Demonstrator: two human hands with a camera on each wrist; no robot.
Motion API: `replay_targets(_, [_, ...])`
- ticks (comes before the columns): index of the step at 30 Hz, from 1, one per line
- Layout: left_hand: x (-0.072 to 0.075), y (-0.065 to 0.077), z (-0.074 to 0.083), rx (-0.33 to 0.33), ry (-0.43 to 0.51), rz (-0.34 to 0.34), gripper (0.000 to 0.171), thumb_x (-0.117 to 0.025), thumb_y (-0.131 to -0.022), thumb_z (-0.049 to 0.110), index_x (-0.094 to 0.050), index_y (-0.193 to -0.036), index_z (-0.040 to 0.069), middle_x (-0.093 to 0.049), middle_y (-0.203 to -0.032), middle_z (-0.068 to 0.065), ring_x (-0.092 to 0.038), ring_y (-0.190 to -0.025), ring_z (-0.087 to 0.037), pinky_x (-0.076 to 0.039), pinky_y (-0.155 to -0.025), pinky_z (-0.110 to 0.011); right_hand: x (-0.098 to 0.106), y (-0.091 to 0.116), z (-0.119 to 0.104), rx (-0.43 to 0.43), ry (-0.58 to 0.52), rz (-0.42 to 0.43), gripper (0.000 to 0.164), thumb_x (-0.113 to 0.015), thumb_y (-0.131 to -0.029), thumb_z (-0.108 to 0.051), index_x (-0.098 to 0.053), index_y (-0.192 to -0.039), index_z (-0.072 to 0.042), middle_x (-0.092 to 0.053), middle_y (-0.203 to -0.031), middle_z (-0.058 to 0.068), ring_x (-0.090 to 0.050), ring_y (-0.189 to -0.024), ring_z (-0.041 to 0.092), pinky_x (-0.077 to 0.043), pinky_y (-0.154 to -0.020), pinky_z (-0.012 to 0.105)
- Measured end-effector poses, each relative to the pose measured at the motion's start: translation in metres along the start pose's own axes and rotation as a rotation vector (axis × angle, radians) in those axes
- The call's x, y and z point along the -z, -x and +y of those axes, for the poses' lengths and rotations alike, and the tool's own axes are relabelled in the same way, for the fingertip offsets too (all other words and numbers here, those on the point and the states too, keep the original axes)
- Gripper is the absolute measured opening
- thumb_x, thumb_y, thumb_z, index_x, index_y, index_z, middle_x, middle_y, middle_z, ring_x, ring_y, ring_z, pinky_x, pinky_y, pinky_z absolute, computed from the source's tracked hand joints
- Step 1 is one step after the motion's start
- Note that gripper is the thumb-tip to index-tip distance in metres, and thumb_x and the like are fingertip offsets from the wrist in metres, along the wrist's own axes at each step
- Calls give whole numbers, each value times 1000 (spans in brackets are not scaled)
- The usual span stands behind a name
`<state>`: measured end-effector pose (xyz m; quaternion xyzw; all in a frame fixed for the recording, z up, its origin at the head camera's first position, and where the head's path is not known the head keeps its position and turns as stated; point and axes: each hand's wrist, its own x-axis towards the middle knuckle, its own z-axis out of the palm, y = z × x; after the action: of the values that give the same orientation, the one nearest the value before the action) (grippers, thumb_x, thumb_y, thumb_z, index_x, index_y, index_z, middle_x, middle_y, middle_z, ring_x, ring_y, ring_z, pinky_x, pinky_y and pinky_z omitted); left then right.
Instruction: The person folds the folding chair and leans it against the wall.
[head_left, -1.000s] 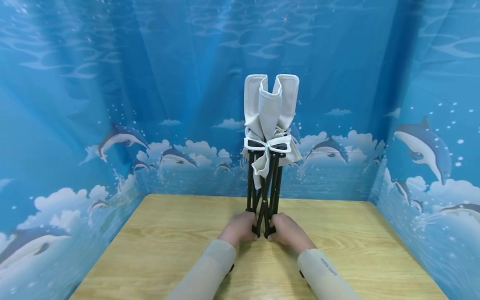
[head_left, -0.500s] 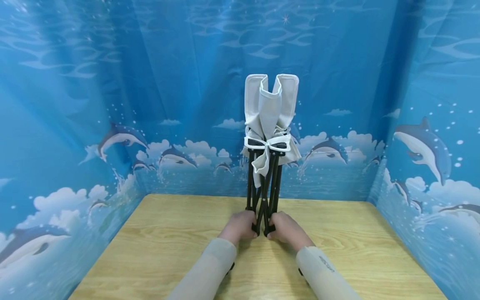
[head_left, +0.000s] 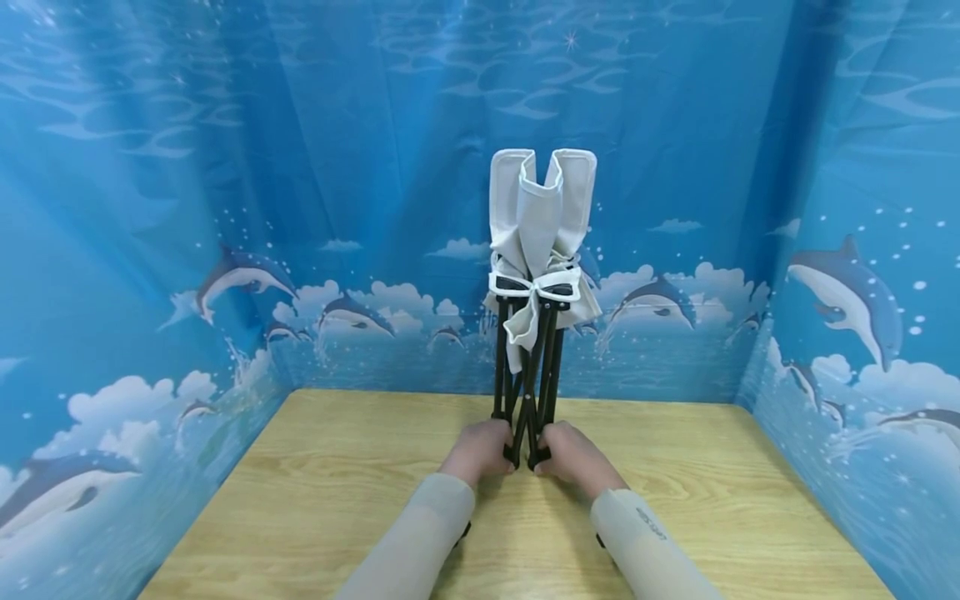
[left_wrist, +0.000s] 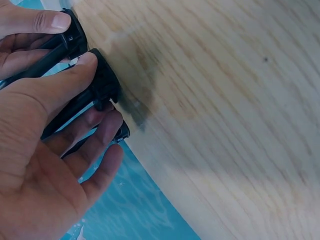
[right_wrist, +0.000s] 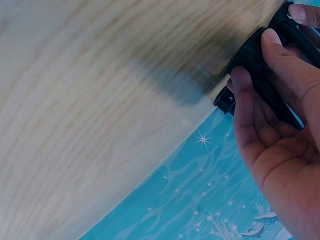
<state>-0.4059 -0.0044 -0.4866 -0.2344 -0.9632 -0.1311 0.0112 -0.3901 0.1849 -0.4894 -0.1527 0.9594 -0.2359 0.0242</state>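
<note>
A folded folding chair [head_left: 542, 218] with white fabric and black legs [head_left: 528, 398] stands upright in the middle of the head view. A white strap [head_left: 534, 290] is tied in a bow around it, just above the legs. My left hand [head_left: 489, 450] grips the left leg near its foot; in the left wrist view, thumb and fingers pinch a black foot [left_wrist: 104, 80]. On the other side, my right hand [head_left: 573, 457] grips the right leg low down, its thumb on the black foot [right_wrist: 250, 52] in the right wrist view. The feet are close over the table.
The wood-grain table [head_left: 337, 483] lies beneath both hands and forearms. Blue curtains [head_left: 360, 167] printed with dolphins and clouds rise behind it and along both sides. The chair's fabric stands in front of the back curtain.
The chair's feet and both hands have shifted very slightly upward in the head view. The right sleeve has moved a little to the left. Both grips look the same.
</note>
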Motion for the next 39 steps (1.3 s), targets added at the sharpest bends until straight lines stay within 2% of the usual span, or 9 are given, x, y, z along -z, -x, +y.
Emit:
replay_targets(8, [0,-5,-3,9,-1,7,26,-95,-79,24,-77,-95,15,-76,-94,3,-70,-86,-16,-59,-80,-36,-1,-5,3,12,-2,15,13,-91,-83,-9,-79,-88,-10,-76,-88,2,-72,-85,20,-61,-86,47])
replay_targets(18, [1,-13,-4,27,-8,-13,24,-94,-82,26,-77,-95,15,-75,-94,4,-65,-81,-13,-57,-78,-35,1,-11,4,1,45,8,11,-91,-83,-12,-80,-86,-12,-76,-85,-1,-72,-86,19,-61,-87,46])
replay_targets(30, [-2,-16,-3,49,2,-28,22,-93,-83,26,-78,-94,16,-75,-94,4,-66,-82,-14,-57,-78,-37,-2,-16,10,6,31,7,10,-91,-83,-13,-81,-85,-13,-76,-84,-3,-72,-86,19,-61,-88,46])
replay_targets(39, [2,-15,-1,60,4,-37,24,-94,-82,27,-78,-97,16,-76,-97,3,-68,-85,-14,-58,-81,-37,-1,-16,10,15,13,21,11,-91,-83,-11,-81,-86,-11,-76,-85,-1,-72,-86,20,-61,-88,47])
